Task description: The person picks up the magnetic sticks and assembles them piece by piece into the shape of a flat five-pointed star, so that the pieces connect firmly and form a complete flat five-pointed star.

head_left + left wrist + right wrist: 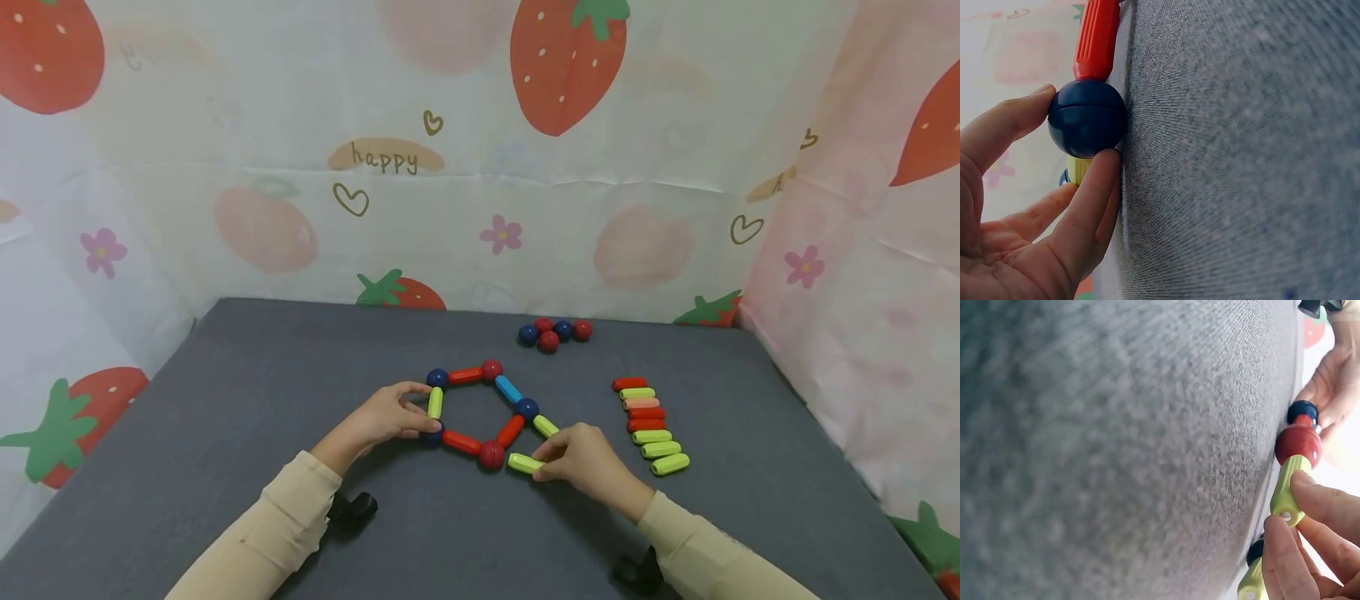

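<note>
Left hand [386,419] pinches the dark blue ball [1087,117] at the near-left corner of a flat frame of rods and balls [480,408] lying on the grey tabletop [247,392]; thumb and finger close on the ball from both sides. Right hand [581,458] pinches the free end of a yellow-green rod [525,463], whose other end touches the red ball [491,454] at the frame's near corner. Row of spare rods [648,425] lies to the right of the frame, and a cluster of spare balls [553,333] lies behind it.
</note>
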{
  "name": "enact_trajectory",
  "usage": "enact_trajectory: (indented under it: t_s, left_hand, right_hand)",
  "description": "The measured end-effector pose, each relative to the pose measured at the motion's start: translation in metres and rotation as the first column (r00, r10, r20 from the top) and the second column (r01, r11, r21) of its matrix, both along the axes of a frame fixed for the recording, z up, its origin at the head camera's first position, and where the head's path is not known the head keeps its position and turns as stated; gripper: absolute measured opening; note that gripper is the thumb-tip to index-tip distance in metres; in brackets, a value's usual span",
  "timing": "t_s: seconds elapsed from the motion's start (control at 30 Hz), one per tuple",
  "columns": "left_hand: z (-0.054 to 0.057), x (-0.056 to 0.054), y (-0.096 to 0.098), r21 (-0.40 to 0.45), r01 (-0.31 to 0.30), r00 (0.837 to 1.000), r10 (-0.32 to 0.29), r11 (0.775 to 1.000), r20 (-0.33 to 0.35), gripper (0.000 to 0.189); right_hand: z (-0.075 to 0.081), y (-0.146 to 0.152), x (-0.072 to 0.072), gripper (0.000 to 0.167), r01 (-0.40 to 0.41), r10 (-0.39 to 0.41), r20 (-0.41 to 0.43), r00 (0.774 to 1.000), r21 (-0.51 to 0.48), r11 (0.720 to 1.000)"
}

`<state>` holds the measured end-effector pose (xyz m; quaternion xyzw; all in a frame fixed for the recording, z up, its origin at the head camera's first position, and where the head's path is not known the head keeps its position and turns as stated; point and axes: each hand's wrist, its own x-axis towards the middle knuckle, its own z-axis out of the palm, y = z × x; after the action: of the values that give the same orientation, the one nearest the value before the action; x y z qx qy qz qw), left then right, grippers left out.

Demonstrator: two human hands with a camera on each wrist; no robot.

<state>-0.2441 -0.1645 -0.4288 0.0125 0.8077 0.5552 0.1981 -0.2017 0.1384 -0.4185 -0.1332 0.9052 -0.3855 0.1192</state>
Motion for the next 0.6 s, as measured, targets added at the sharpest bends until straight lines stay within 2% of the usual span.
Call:
enact_trajectory:
  t_s: [0.2,0.4,0.5,0.6]
  left_hand:
    - [0.001,0.001,0.0,0.003,0.006,1.0,-0.006,1.0,-0.006,0.069]
    - [0.0,-0.001,-0.001,-0.002,0.003,1.0,-0.003,1.0,-0.003,0.069]
    - [0.001,-0.001,-0.001,-0.009,0.009,1.0,-0.009,1.0,-0.004,0.069]
    - [0.002,0.001,-0.002,-0.015,-0.005,1.0,0.005,1.0,0.0,0.07]
  right_hand:
    - [-0.001,-0.005,-0.001,0.011,-0.005,0.005,-0.008,1.0,0.01,1.0]
    - [0.005,-0.006,-0.002,0.01,0.002,-0.003,0.032,0.999,0.018,1.0]
    - [0.012,-0.004,-0.008,0.01,0.037,-0.037,0.021,0.999,-0.016,0.999]
    - [0.017,-0.001,-0.022,0.013,0.106,-0.107,-0.012,0.994,-0.056,0.993]
